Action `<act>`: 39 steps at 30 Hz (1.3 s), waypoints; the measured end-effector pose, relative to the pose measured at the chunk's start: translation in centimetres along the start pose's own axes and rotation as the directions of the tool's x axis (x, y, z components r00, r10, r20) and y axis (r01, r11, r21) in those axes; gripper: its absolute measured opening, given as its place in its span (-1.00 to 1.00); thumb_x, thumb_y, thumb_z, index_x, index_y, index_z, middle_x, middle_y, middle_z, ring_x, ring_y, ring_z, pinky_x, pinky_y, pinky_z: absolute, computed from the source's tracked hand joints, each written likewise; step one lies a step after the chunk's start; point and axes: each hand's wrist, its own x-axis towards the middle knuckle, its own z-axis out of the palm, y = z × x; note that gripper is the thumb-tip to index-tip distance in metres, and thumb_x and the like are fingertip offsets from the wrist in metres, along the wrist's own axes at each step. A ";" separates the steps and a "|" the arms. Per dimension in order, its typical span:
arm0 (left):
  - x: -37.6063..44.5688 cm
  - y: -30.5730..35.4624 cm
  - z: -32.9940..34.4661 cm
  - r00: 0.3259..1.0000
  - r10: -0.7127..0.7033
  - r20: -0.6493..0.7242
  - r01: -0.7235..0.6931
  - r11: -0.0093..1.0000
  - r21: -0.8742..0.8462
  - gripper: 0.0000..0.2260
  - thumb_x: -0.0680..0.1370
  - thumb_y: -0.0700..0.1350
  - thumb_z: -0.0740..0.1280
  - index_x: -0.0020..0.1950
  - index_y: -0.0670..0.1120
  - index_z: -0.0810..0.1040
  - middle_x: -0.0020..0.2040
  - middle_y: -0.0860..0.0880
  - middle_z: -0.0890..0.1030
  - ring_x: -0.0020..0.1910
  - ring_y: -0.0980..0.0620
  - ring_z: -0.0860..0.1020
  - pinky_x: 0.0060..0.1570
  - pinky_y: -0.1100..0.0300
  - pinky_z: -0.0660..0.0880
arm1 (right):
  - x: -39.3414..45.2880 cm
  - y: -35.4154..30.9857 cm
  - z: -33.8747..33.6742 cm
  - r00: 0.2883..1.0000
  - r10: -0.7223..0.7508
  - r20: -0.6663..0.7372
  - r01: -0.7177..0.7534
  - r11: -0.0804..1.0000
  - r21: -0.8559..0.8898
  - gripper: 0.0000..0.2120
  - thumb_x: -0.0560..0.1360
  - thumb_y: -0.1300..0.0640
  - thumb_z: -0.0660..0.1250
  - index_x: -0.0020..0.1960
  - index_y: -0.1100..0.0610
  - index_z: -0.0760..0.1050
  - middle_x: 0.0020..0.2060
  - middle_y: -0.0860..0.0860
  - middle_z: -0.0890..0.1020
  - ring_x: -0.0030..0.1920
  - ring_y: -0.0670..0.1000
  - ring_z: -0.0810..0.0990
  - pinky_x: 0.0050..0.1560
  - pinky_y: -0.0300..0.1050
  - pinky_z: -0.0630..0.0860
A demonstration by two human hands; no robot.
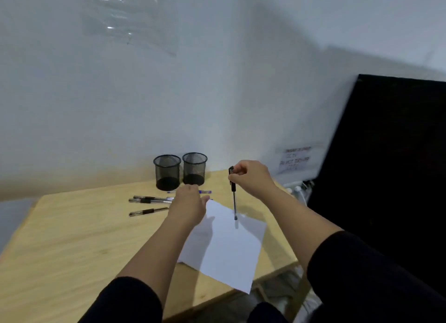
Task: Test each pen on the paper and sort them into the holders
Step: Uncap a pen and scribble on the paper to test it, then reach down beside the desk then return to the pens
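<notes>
The pen (233, 192) hung nearly upright at centre frame, pinched at its top by the right hand (251, 177), tip over the paper (226, 245); so high a grip could let it wobble or slip. The left hand (189, 205), loosely open, rested by the sheet's upper corner

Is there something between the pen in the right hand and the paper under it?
Nothing visible. The right hand holds the black pen upright by its top, tip pointing down over the white paper. The left hand is off to the side, at the sheet's far corner.
</notes>
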 end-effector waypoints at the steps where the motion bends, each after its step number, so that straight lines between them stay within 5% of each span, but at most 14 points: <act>1: 0.3 1.5 0.6 0.999 0.043 0.017 -0.044 0.999 0.024 -0.56 0.60 0.03 0.13 0.37 -0.24 0.28 0.38 -0.20 0.34 0.38 -0.12 0.27 0.33 0.09 0.24 | -0.1 0.8 -1.4 0.999 0.022 -0.029 -0.023 1.000 -0.022 -0.97 0.40 0.17 0.36 -0.17 0.12 0.54 -0.39 -0.08 0.48 -0.22 0.00 0.45 -0.33 -0.34 0.30; 5: 0.6 7.8 3.7 0.972 0.219 0.084 -0.221 0.975 0.016 -0.58 0.61 0.01 0.09 0.37 -0.23 0.26 0.38 -0.20 0.33 0.39 -0.13 0.26 0.33 0.08 0.23 | -1.7 4.9 -6.8 0.975 0.153 -0.158 -0.166 0.983 -0.074 -0.83 0.41 0.15 0.37 -0.06 0.22 0.58 -0.26 0.01 0.54 -0.18 0.00 0.48 -0.27 -0.21 0.35; 10: -1.0 14.2 9.2 0.895 0.414 0.166 -0.427 0.903 0.050 -0.57 0.63 -0.02 0.01 0.38 -0.27 0.23 0.38 -0.22 0.32 0.40 -0.13 0.23 0.35 0.09 0.18 | -6.3 11.8 -12.4 0.892 0.351 -0.286 -0.374 0.927 -0.030 -0.87 0.42 0.15 0.37 -0.09 0.20 0.58 -0.26 0.02 0.55 -0.19 -0.01 0.49 -0.38 -0.30 0.32; 13: -2.0 17.1 13.1 0.849 0.476 0.231 -0.507 0.857 0.097 -0.57 0.64 -0.05 -0.06 0.42 -0.29 0.15 0.42 -0.21 0.28 0.41 -0.14 0.21 0.43 0.11 0.07 | -9.1 15.9 -14.5 0.839 0.447 -0.311 -0.469 0.883 0.005 -0.93 0.41 0.14 0.38 -0.15 0.14 0.55 -0.23 0.03 0.56 -0.16 0.01 0.51 -0.22 -0.21 0.39; 17: -2.1 19.4 18.5 0.839 0.452 0.303 -0.495 0.865 0.079 -0.53 0.63 -0.03 -0.04 0.48 -0.23 0.05 0.51 -0.19 0.12 0.50 -0.15 0.05 0.46 0.05 0.09 | -11.9 20.8 -16.3 0.790 0.534 -0.301 -0.544 0.837 0.057 -0.94 0.41 0.14 0.40 -0.18 0.11 0.53 -0.36 -0.06 0.50 -0.20 -0.01 0.51 -0.14 -0.14 0.49; 28: -1.8 22.0 24.8 0.910 0.324 0.258 -0.372 0.914 0.163 -0.54 0.62 0.00 -0.09 0.50 -0.12 0.04 0.54 -0.11 0.06 0.52 -0.12 0.01 0.44 -0.10 0.04 | -16.2 32.4 -18.7 0.734 0.636 -0.239 -0.654 0.756 0.005 -0.88 0.45 0.17 0.37 -0.23 0.11 0.47 -0.35 -0.03 0.49 -0.38 -0.12 0.43 -0.44 -0.35 0.29; 30: -1.7 22.1 25.0 0.912 0.312 0.266 -0.366 0.912 0.185 -0.54 0.62 0.00 -0.09 0.50 -0.12 0.03 0.54 -0.10 0.05 0.52 -0.11 0.00 0.44 -0.09 0.03 | -16.6 33.7 -18.7 0.733 0.647 -0.212 -0.670 0.741 -0.054 -0.92 0.46 0.16 0.34 -0.08 0.16 0.56 -0.22 0.05 0.59 -0.25 -0.04 0.52 -0.33 -0.33 0.40; 32: -1.6 22.2 25.0 0.912 0.305 0.275 -0.365 0.909 0.200 -0.53 0.62 0.00 -0.10 0.51 -0.11 0.01 0.55 -0.10 0.03 0.52 -0.11 -0.01 0.45 -0.08 0.02 | -16.7 34.6 -18.4 0.746 0.649 -0.145 -0.665 0.730 -0.156 -0.70 0.48 0.12 0.30 0.19 0.15 0.53 0.06 0.13 0.62 -0.01 0.05 0.59 -0.06 -0.18 0.53; 35: -1.5 22.2 24.8 0.905 0.298 0.302 -0.371 0.902 0.221 -0.54 0.62 -0.01 -0.11 0.51 -0.11 0.00 0.55 -0.10 0.01 0.52 -0.11 -0.03 0.46 -0.08 0.00 | -16.4 34.7 -17.9 0.775 0.632 -0.021 -0.584 0.703 -0.406 -0.50 0.54 0.04 0.20 0.45 0.11 0.26 0.42 0.11 0.35 0.34 0.14 0.40 0.28 0.01 0.41; 39: -1.4 23.1 24.0 0.890 0.258 0.376 -0.356 0.909 0.219 -0.53 0.62 -0.02 -0.09 0.50 -0.16 -0.02 0.55 -0.13 0.00 0.52 -0.13 -0.04 0.46 -0.07 0.02 | -15.3 33.3 -17.3 0.791 0.607 0.080 -0.467 0.682 -0.563 -0.47 0.60 0.00 0.09 0.49 0.18 0.10 0.51 0.10 0.15 0.48 0.14 0.17 0.41 0.06 0.24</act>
